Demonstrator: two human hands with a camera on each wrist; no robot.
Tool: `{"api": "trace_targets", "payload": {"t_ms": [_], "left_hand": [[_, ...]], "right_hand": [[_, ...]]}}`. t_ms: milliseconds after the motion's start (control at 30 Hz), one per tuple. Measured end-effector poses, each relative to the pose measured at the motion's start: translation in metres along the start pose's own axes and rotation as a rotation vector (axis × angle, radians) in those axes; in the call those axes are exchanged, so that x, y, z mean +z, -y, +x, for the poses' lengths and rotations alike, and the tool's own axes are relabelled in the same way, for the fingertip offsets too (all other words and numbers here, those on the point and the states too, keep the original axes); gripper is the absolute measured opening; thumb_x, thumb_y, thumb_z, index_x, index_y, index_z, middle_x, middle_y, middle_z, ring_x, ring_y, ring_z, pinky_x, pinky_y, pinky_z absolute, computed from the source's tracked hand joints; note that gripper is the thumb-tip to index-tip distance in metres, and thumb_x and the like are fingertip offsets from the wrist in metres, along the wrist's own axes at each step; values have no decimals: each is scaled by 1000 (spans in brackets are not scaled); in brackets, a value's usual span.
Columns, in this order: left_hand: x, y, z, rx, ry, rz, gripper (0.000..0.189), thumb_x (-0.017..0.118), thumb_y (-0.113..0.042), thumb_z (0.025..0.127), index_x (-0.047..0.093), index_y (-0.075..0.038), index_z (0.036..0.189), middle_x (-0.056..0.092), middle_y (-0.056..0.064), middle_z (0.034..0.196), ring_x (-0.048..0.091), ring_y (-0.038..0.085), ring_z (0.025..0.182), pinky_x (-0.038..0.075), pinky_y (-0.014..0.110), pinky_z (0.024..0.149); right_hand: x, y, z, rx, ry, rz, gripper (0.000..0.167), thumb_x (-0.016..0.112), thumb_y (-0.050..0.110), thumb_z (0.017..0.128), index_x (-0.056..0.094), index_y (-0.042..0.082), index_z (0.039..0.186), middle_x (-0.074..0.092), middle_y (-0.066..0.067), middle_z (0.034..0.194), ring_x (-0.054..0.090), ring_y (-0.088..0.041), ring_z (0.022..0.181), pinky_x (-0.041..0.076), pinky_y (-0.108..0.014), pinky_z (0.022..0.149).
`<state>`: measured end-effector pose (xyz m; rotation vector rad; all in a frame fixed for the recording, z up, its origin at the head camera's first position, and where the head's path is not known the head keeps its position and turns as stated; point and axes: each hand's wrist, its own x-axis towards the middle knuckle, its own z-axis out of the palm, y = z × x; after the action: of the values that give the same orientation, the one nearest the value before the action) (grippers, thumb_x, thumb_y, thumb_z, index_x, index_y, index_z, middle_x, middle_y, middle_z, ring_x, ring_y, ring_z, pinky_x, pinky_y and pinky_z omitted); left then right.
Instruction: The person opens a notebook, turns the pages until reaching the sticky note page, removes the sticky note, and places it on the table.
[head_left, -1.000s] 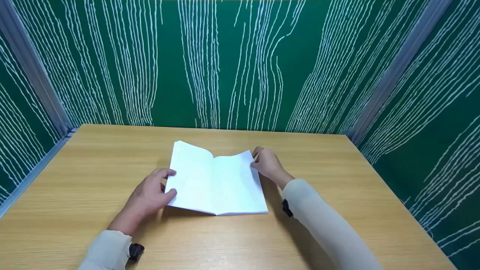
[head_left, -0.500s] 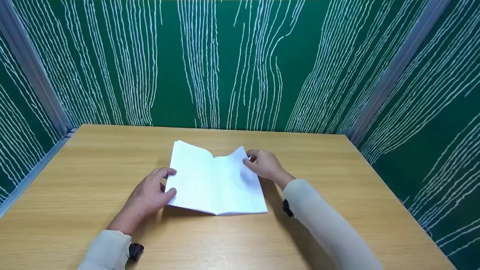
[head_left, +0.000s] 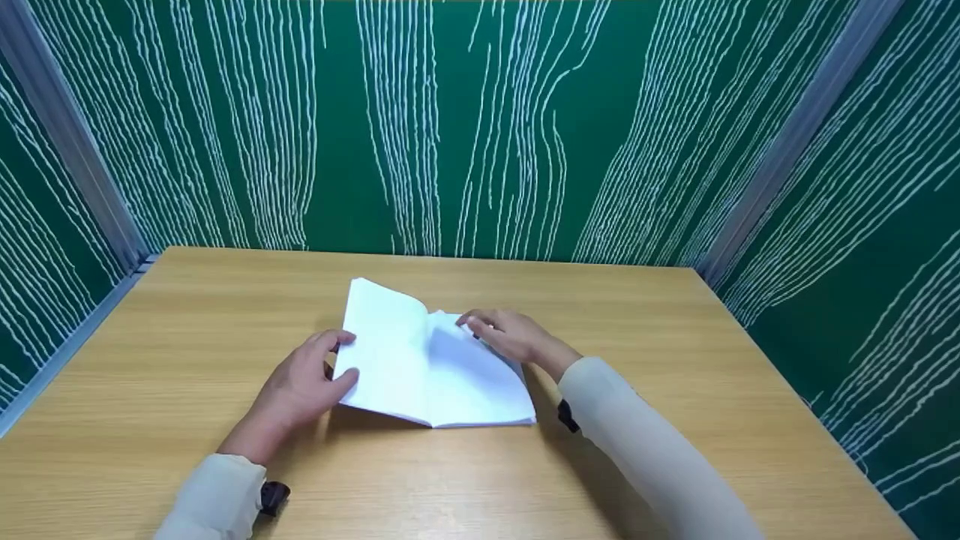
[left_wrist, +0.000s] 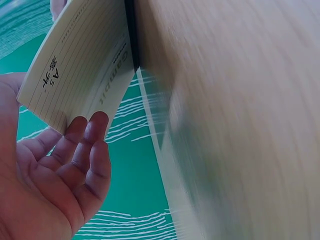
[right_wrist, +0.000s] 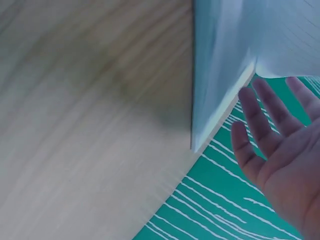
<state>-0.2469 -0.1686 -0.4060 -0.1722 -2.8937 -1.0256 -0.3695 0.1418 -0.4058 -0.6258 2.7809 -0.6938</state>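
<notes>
An open notebook with white pages lies in the middle of the head view, its left half raised off the table. My left hand holds the left edge, thumb over the page and fingers behind. In the left wrist view, the notebook's printed, lined outer side faces the camera, with the left hand at its edge. At the top right, my right hand pinches a page that bends up and leftward. The right wrist view shows the right hand's fingers under the curved page; its thumb is hidden.
A light wooden table carries the notebook. Green panels with white wavy lines stand behind it and at both sides, joined by grey metal posts. Dark wrist devices sit at the sleeves.
My right hand has moved left, drawing the page's top right corner inward, so the page bows up and shades the right half. The left hand has stayed almost still.
</notes>
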Motion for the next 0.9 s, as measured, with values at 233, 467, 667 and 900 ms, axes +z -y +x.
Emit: {"api": "trace_targets", "payload": {"t_ms": [233,467,667,900], "left_hand": [[0,-3,2,-31,11,1,55,59,-41,91,44,-21,140,47,6,142,56,24,104,50,44,92],[2,-3,2,-53,24,-22,58,56,-51,91,41,-29,143,41,5,149,55,28,114,48,48,97],[2,-3,2,-40,20,-42,58,56,-52,91,41,-32,143,35,5,154,51,31,125,44,52,102],[2,-3,2,-30,16,-35,60,53,-53,92,39,-29,145,38,7,152,54,31,121,46,52,100]], "right_hand": [[2,7,0,-88,102,-43,35,46,43,97,54,43,131,57,1,134,52,-24,121,41,-49,104],[6,14,-3,-202,129,-99,44,60,34,90,53,38,134,57,0,132,52,-20,117,43,-46,101],[5,24,-7,-238,148,-127,46,60,38,88,52,40,134,50,3,142,45,-22,127,38,-52,107],[6,32,-10,-330,200,-183,47,59,36,89,51,41,135,51,0,138,45,-22,126,39,-51,107]]}}
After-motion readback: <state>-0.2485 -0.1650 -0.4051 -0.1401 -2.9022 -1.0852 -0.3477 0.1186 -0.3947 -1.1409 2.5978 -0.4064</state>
